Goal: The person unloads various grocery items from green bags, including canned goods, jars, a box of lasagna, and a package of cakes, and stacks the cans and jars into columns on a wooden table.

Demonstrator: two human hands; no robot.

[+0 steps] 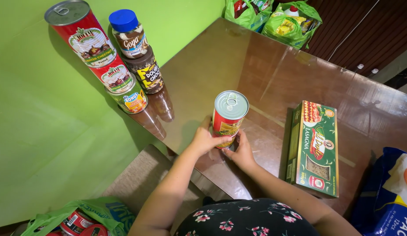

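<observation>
Both hands on one can (229, 117), red with a yellow label and a silver pull-tab lid, standing upright on the brown glass-topped table (273, 74). Long axis vertical, lid facing the camera. Left hand (205, 140) wraps the can's left side, thumb across the front low down, fingers (206, 123) curled round behind it. Right hand (242, 150) presses the lower right side, fingertips touching the base area. Both hands closed on the can; it sits directly between the fingers, neither hand nearer than the other.

Left of the left fingers, well apart, against the green wall (46, 144): a stack of three cans (98, 57) and two stacked chocolate jars (138, 50), the top one blue-lidded. Right of the right fingers, near: green pasta box (315, 146) lying flat, long axis running away from the person. Far right edge: blue bag (389, 192). Beyond the fingers, far corner: green shopping bags (273, 17). Below left, another green bag with tins (76, 218).
</observation>
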